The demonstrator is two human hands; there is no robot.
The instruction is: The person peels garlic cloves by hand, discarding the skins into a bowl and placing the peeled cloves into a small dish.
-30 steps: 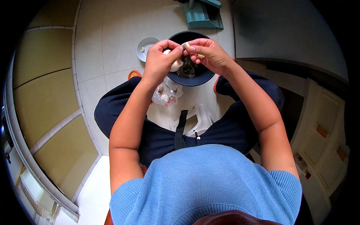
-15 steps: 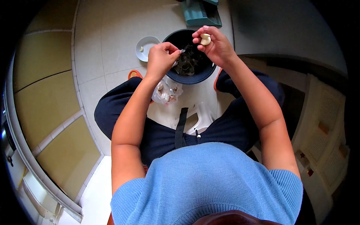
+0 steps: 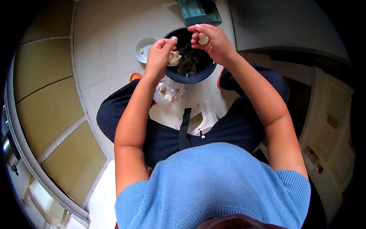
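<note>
My left hand (image 3: 161, 55) is curled round a partly broken garlic bulb (image 3: 174, 58) over the left side of a dark bin (image 3: 194, 79). Pale peeled garlic cloves (image 3: 203, 39) lie in the curled fingers of my right hand (image 3: 213, 42), above the bin's right side. Inside the bin is a dark crumpled bag (image 3: 187, 63). A white plate (image 3: 142, 58) with a clove (image 3: 141, 50) on it sits on the floor left of the bin. Nearer to me, a clear plastic bag (image 3: 164, 100) holds several garlic bulbs (image 3: 168, 97).
A green dustpan (image 3: 196, 15) lies beyond the bin. A white plastic stool (image 3: 207, 118) shows between my legs. Tan cabinet doors (image 3: 49, 95) line the left side, and a dark panel (image 3: 282, 30) stands at the right.
My hands have parted; my right hand has drawn back with cloves in its fingers. The garlic bulb, largely hidden half a second ago, shows again beside my left fingers.
</note>
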